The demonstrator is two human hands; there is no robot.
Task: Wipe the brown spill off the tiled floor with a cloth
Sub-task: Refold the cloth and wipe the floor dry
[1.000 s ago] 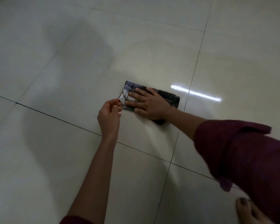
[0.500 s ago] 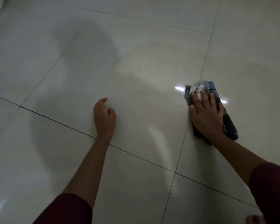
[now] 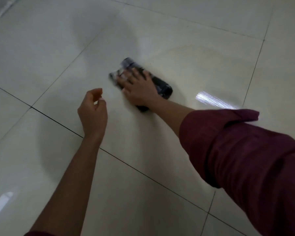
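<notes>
A dark folded cloth (image 3: 162,86) with a pale checked end lies flat on the glossy cream tiled floor (image 3: 58,57). My right hand (image 3: 140,87) presses down on it with fingers spread, blurred by motion. A faint brownish smear (image 3: 211,53) curves across the tile to the right of the cloth. Just left of the cloth, my left hand (image 3: 93,111) hovers above the floor with its fingers loosely curled and holds nothing.
Dark grout lines (image 3: 61,123) cross the floor. A bright light reflection (image 3: 209,99) shines right of the cloth. My maroon sleeve (image 3: 245,150) fills the lower right. A pale object's edge (image 3: 2,7) shows at the top left corner.
My right hand has swept the cloth from the right, past the grout line, back to the left. My left hand has lifted off the floor and curled its fingers.
</notes>
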